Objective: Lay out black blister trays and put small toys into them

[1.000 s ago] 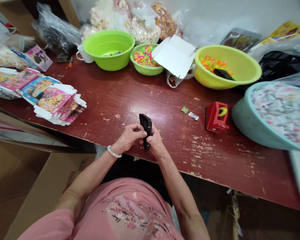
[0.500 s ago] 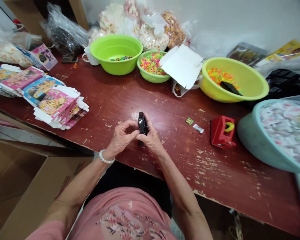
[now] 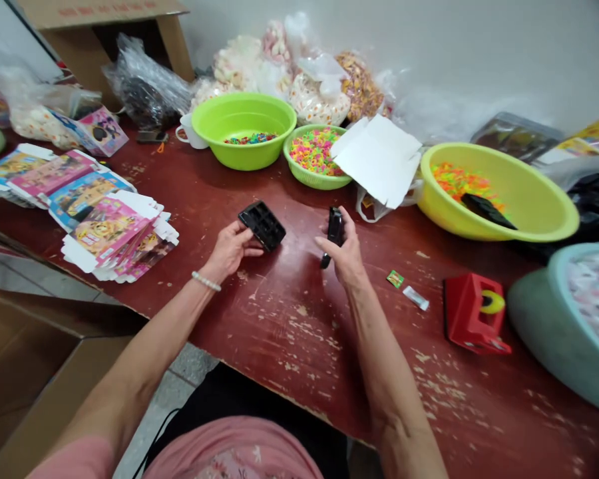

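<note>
My left hand grips one edge of a black plastic tray with small square compartments, tilted so that its cells face up. Off to its right, my right hand is closed round a stack of black plastic trays, stood on edge, thumb on the near side and fingers behind. How many trays are in that stack I cannot tell. Beyond the hands stand a green basin with small colourful pieces and a smaller green basket of bright pieces.
Folded printed boxes lie in stacks at the left. On the right are a small green packet, a white sachet, a red tape dispenser, a yellow basin and a blue-green tub. A white card leans beside the basket.
My hands were together around the black trays; now they are apart. The left has drawn one tray away to the left, and the right holds the others. The view has shifted.
</note>
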Motion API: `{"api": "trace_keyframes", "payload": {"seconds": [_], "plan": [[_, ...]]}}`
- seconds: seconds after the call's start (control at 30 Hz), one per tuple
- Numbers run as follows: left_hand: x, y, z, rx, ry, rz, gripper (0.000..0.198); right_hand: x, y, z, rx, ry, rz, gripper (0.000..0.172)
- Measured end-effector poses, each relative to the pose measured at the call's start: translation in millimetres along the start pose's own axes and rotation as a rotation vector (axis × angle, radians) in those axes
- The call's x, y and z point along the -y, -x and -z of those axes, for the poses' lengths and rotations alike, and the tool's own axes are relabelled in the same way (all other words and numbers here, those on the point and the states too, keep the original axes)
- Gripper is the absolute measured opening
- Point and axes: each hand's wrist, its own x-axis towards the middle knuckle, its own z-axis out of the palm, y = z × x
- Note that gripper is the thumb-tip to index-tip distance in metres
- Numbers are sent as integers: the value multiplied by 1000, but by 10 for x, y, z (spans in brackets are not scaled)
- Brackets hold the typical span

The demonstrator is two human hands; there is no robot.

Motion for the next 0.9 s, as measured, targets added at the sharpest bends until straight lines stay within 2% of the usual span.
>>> {"api": "trace_keyframes", "payload": {"seconds": [0.07,0.13,0.23,0.3,0.37,0.47,0.53,0.6,0.67,0.73,0.8,0.83,0.9], "plan": [[-53,-364,51,-86,73,73,29,-136,-107,25,27,66,-16,111],[-96,-649,89,-152,104,102,27,-243,-142,-19,46,202,-7,110],[-106,-805,135,-127,107,74,30,-336,-110,-146,112,473,-40,110],[-83,-717,159,-60,95,39,36,-327,-75,-251,177,605,-66,116],[-53,-519,168,20,65,13,43,-245,-50,-378,197,639,-14,121],[-24,-139,123,120,8,-8,50,-8,-24,-616,217,534,151,131],[-29,92,60,158,-57,-51,45,165,9,-774,268,385,195,136],[-63,271,-3,182,-177,-127,34,297,70,-884,322,170,134,127],[-116,385,-34,211,-313,-212,28,361,146,-914,384,-80,2,107],[-169,437,-4,214,-358,-256,26,360,201,-860,411,-305,-141,84],[-204,433,102,154,-281,-233,29,319,197,-749,336,-444,-244,67],[-212,411,178,106,-217,-201,33,296,166,-687,272,-460,-271,64],[-207,331,349,13,-92,-123,41,262,52,-581,187,-390,-268,73]]}}
